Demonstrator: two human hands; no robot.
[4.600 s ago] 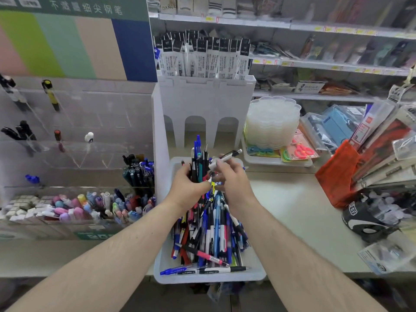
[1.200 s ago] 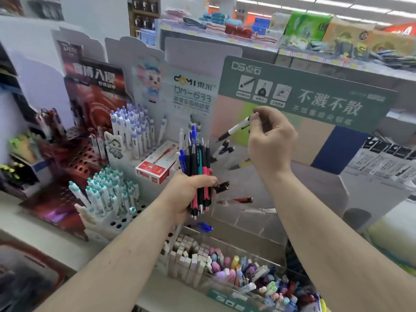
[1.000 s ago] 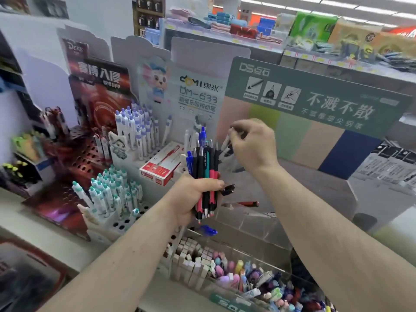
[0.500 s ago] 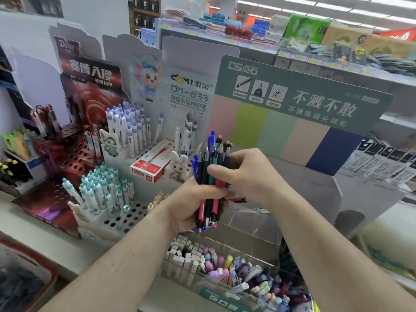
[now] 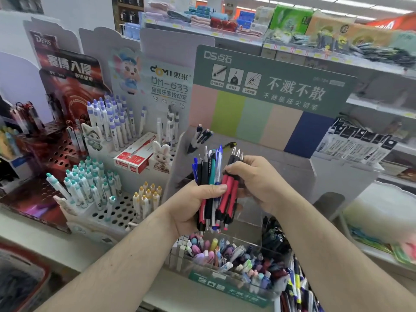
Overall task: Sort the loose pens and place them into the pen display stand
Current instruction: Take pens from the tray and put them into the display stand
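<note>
Keep your left hand (image 5: 191,203) tight around the pen bunch (image 5: 210,176) mid-frame while your right hand (image 5: 254,179), pinching the red-and-black pens (image 5: 228,192), pulls them straight up.

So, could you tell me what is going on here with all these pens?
A person is sorting pens at a shop counter. The left hand grips a mixed bundle of pens, upright. The right hand pinches a few red-and-black pens at the bundle's right side, seemingly separating them. The clear display stand behind the hands holds a few white pens in its top tier; none of the held pens is in it yet.
</note>
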